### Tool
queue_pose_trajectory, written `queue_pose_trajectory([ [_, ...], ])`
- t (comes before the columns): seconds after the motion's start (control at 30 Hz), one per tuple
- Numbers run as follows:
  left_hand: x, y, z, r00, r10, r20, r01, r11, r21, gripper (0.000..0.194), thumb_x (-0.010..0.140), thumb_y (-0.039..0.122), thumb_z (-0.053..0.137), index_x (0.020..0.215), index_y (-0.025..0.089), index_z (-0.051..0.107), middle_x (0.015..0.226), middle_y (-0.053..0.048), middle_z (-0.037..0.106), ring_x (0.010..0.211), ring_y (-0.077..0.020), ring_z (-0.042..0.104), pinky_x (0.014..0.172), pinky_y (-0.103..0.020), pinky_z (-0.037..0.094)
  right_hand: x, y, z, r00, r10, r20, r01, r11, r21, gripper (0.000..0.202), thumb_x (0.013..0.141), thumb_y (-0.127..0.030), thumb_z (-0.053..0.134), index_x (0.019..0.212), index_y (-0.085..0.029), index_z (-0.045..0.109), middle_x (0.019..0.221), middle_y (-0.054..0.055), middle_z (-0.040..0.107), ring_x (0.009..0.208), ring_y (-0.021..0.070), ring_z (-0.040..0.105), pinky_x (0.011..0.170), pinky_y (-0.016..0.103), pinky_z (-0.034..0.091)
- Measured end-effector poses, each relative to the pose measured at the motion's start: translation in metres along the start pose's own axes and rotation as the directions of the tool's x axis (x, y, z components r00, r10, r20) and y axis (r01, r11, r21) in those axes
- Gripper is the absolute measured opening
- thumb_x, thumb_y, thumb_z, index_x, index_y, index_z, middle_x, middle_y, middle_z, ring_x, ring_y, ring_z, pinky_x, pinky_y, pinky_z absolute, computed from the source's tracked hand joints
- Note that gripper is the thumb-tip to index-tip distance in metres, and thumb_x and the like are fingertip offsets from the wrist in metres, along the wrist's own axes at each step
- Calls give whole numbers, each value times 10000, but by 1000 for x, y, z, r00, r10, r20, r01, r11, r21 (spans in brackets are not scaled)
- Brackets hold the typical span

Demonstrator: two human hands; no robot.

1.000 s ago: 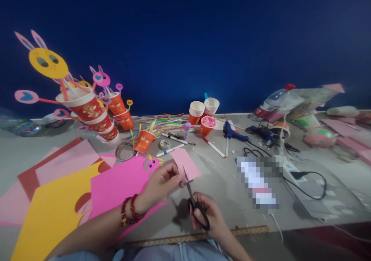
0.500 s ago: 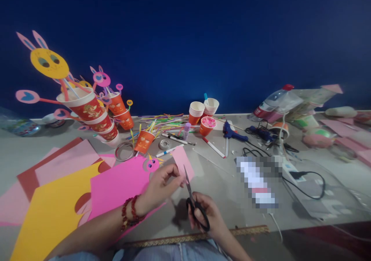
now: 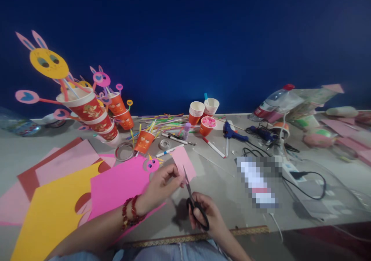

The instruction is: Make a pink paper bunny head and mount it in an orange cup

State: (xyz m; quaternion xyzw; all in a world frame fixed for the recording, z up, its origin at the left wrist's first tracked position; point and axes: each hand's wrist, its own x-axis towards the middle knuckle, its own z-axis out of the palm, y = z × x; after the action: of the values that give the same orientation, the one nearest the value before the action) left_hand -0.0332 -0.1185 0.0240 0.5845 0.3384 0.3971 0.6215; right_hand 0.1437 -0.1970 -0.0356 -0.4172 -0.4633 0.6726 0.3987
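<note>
Between thumb and fingers, my left hand (image 3: 164, 181) pinches the lower edge of a light pink paper piece (image 3: 183, 158). My right hand (image 3: 207, 210) grips black-handled scissors (image 3: 189, 189), fingers in the loops. The blades point up and away from me and lie over the lower part of the light pink paper, near my left fingertips. Beneath my left wrist spreads a bright pink sheet (image 3: 118, 187). A small pink paper face (image 3: 152, 165) with blue eyes and a yellow crown-like trim lies just beyond that hand.
Stacked cups (image 3: 95, 114) with paper rabbit figures rise at the left, beyond a cut yellow sheet (image 3: 55, 203). A blue glue gun (image 3: 234, 134), a blurred-out device (image 3: 257, 181) and cables lie right. A bottle (image 3: 269, 102) leans by the back wall.
The light pink paper has shifted slightly to the right at its far side. Both hands and the scissors hold almost the same place.
</note>
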Motion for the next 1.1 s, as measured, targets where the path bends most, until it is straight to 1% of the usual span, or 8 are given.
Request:
queue_pose_trajectory([
  [0.23, 0, -2, -1, 1000, 0, 6, 0, 1000, 0, 198, 894, 319, 606, 761, 173, 586, 740, -21, 639, 733, -154, 603, 720, -266, 456, 1, 0, 2, 1000, -14, 8, 13, 1000, 18, 630, 689, -815, 626, 709, -201, 484, 485, -37, 524, 366, 65, 367, 389, 203, 238],
  [0.4, -1, -5, -2, 1000, -8, -9, 8, 1000, 19, 168, 875, 313, 622, 792, 166, 616, 749, -31, 653, 727, -162, 608, 710, -271, 461, 0, -1, 2, 1000, -5, 6, 5, 1000, 25, 633, 688, -820, 619, 720, -201, 490, 493, -38, 524, 364, 66, 371, 384, 203, 233],
  [0.67, 0, -9, -4, 1000, -4, 19, 4, 1000, 12, 135, 888, 276, 605, 824, 163, 642, 794, -43, 683, 745, -161, 624, 724, -268, 474, 1, 0, -1, 1000, -18, 15, 17, 999, 27, 614, 690, -787, 656, 692, -202, 470, 485, -39, 521, 371, 61, 357, 391, 192, 250],
  [0.97, 0, -8, -4, 1000, -18, 19, 17, 1000, 26, 164, 885, 304, 604, 822, 156, 633, 783, -39, 685, 737, -155, 628, 717, -257, 478, 2, 0, -3, 999, -33, 0, 33, 999, 4, 602, 700, -771, 661, 659, -208, 452, 476, -37, 507, 390, 76, 395, 414, 197, 274],
  [1.1, 0, -7, -4, 1000, -13, 16, 13, 1000, 27, 169, 884, 309, 604, 825, 153, 632, 776, -44, 681, 729, -155, 627, 712, -260, 478, 2, 2, -4, 1000, -26, -4, 26, 1000, -2, 602, 706, -773, 653, 658, -212, 440, 466, -41, 501, 375, 68, 376, 406, 195, 266],
])
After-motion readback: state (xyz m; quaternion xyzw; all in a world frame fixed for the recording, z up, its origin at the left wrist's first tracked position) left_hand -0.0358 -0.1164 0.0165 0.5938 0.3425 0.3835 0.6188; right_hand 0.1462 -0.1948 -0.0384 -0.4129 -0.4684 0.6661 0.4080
